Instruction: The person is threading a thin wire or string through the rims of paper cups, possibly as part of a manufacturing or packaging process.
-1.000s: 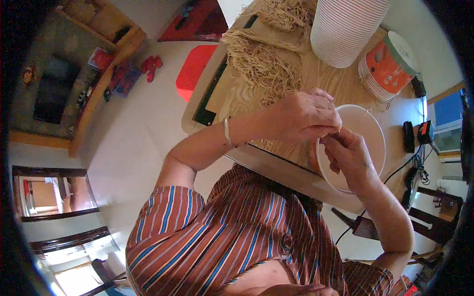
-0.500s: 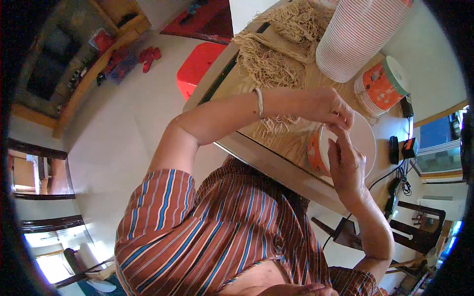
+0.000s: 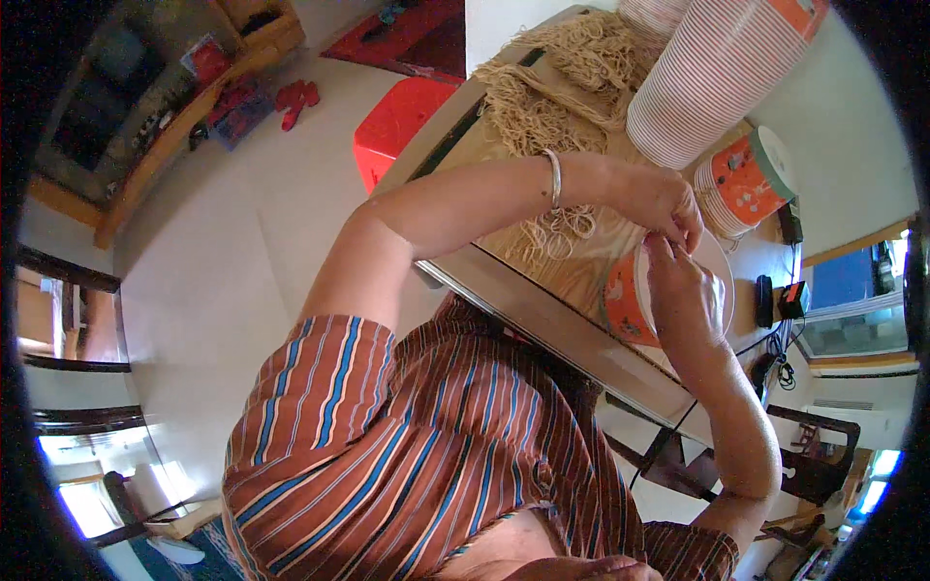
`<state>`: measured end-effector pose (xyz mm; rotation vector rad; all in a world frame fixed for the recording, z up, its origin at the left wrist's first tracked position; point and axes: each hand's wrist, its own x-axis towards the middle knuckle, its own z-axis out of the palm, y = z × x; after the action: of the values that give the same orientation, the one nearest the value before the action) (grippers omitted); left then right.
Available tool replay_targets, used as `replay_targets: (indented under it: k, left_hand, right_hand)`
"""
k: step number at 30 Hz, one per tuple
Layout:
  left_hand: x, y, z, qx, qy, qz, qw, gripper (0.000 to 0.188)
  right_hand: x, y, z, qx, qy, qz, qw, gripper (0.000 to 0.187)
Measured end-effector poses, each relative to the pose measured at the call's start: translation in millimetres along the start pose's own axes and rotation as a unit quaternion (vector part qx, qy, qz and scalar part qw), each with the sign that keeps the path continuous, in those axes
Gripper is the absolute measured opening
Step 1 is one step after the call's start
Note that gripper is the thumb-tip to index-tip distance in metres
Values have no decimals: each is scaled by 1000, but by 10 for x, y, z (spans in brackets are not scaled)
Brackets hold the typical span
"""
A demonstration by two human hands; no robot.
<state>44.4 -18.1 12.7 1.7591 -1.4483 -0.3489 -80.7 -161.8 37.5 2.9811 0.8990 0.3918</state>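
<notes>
An orange-and-white paper bucket (image 3: 625, 302) stands near the table's front edge, its pale round top partly hidden by my hands. Above it, my left hand (image 3: 670, 208) reaches in from the left, wearing a bangle on the wrist, its fingers bent into a pinch. My right hand (image 3: 688, 302) comes up from below, and its fingertips meet those of the left over the bucket. Whatever thin thing they pinch, if any, is too small to make out. Beige string (image 3: 542, 111) lies in a tangled heap beyond my left forearm, with loose strands beneath that arm.
A tall stack of white paper buckets (image 3: 712, 82) leans at the far side. Beside it is a shorter orange stack (image 3: 746, 179) with a green-rimmed end. Black adapters and cables (image 3: 775, 339) lie along the right edge. Left of the wooden table (image 3: 572, 276) stands a red stool (image 3: 397, 126).
My left hand has shifted slightly right and down, and the fingertips of both hands have come closer together. The whole view has shifted a little. The bucket stays beneath them.
</notes>
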Motion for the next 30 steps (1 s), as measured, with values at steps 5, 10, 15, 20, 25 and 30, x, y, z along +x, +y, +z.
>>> replay_targets:
  k: [5,10,15,20,25,30]
  left_hand:
    - [-53,-50,-9,24,56,14,998,21]
    - [-166,-33,104,0,206,45,978,19]
    - [-485,314,258,121,277,60,951,16]
    - [-715,505,531,242,273,114,924,16]
    - [-671,513,558,348,291,170,875,15]
    - [-588,483,517,433,262,223,834,15]
  right_hand:
    - [77,74,34,133,-49,79,987,10]
    - [203,251,-38,404,-241,269,840,16]
    - [60,501,114,748,-241,312,534,14]
    - [34,433,93,772,-231,303,509,16]
    - [44,441,129,783,-233,305,490,17]
    - [22,467,133,793,-255,301,464,18]
